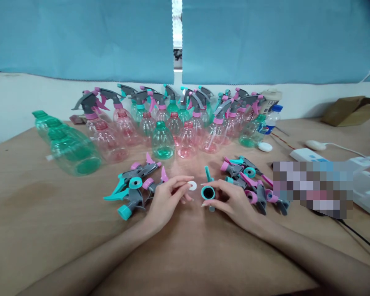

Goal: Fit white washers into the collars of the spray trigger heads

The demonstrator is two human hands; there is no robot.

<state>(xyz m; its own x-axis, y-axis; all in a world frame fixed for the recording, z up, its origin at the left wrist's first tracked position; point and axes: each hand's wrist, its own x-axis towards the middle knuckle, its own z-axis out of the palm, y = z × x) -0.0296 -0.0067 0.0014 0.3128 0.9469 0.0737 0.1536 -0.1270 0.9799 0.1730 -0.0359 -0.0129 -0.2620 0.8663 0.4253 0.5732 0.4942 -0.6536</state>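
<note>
Between the thumb and fingers of my left hand [169,199] is a small white washer [192,186]. My right hand [234,201] grips a teal and grey spray trigger head [208,192] by its collar, whose dark round opening faces me. The washer and the spray head are apart, a short gap between them. Loose pink, teal and grey spray heads [135,183] lie beside my left hand. More loose spray heads [255,181] lie around and behind my right hand.
Behind stand several pink and green bottles, some open like the green bottle [163,142], others with spray heads fitted. Green bottles [74,152] lean at the left. At right are a blue-capped bottle [271,119], a white power strip [308,157], cables and a cardboard box [351,111].
</note>
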